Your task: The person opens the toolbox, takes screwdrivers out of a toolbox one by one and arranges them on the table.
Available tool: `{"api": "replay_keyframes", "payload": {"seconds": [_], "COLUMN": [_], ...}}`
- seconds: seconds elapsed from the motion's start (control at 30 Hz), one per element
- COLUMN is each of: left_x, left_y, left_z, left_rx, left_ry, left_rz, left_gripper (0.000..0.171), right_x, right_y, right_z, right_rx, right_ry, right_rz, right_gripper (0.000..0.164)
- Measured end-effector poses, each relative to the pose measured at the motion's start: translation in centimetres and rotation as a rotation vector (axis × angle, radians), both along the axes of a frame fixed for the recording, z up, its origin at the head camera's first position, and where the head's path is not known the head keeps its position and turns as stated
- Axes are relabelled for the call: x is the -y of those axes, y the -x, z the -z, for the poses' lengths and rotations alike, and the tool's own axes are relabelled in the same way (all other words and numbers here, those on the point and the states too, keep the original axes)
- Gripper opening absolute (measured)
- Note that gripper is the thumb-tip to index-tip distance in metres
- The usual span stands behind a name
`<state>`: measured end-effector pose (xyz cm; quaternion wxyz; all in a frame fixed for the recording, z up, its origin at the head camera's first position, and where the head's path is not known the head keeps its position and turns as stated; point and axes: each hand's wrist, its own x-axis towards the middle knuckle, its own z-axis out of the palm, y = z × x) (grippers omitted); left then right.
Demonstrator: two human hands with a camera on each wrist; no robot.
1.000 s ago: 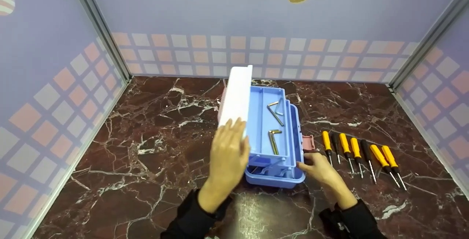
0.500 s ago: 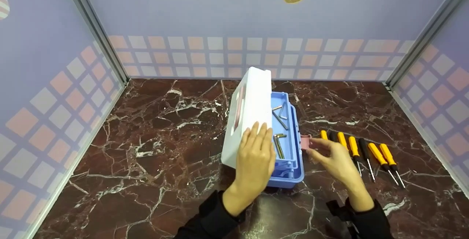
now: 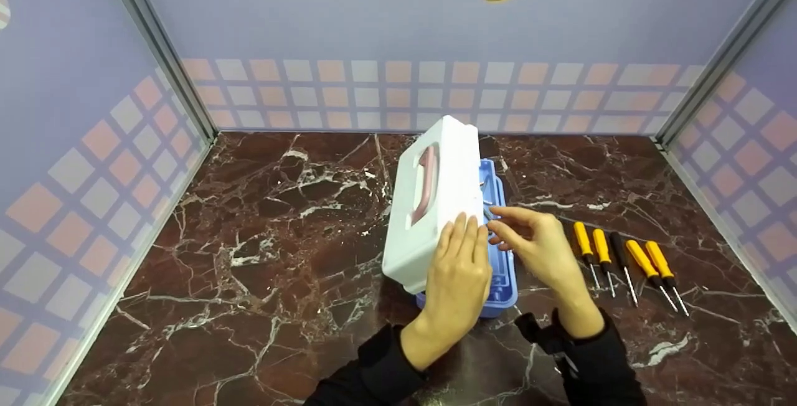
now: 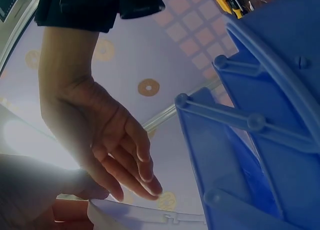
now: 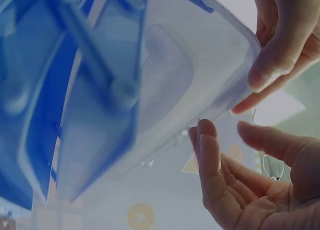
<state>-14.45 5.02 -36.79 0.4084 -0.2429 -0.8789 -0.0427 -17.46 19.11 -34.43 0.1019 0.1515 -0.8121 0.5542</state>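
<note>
A toolbox has a white lid (image 3: 462,175) with a pink handle (image 3: 426,185), tilted partway down over its blue base (image 3: 501,297). My left hand (image 3: 457,278) lies with straight fingers against the lid's near front part. My right hand (image 3: 545,250) is just right of the lid's front edge, thumb and fingers loosely bent and apart, with nothing between them. In the right wrist view, that hand (image 5: 250,190) is close beside the lid's rim. Blue trays (image 4: 210,140) on hinged arms show in the left wrist view. The lid hides most of the L-shaped hex keys inside.
Several screwdrivers with yellow or black handles lie in a row right of the box, including a yellow one (image 3: 660,259) at the far end. My right hand covers part of the row. Patterned panels (image 3: 299,94) enclose the marbled table (image 3: 292,231) at the back and sides.
The lid has swung rightward and down over the trays, my left hand moving with it. My right hand went from the base's edge to the pink latch, then left to the lid's edge.
</note>
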Motion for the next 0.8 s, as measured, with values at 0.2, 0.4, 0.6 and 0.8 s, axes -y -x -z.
{"api": "replay_keyframes", "payload": {"seconds": [0.2, 0.4, 0.6, 0.8], "left_x": [0.5, 3.0, 5.7, 7.9], "left_y": [0.4, 2.1, 3.7, 4.3], "left_z": [0.6, 1.8, 3.0, 4.0], "left_rx": [-0.015, -0.063, 0.019, 0.563], "left_ry": [0.04, -0.12, -0.589, -0.852], "left_rz": [0.199, 0.651, 0.596, 0.29], "left_gripper": [0.03, 0.026, 0.032, 0.054], "right_x": [0.3, -0.4, -1.1, -1.9], "right_y": [0.2, 0.1, 0.2, 0.1], "right_z": [0.3, 0.5, 0.6, 0.8], "right_rx": [0.042, 0.096, 0.156, 0.214], "right_ry": [0.002, -0.017, -0.082, -0.133], "right_rz": [0.057, 0.078, 0.059, 0.066], "right_gripper": [0.022, 0.025, 0.032, 0.035]}}
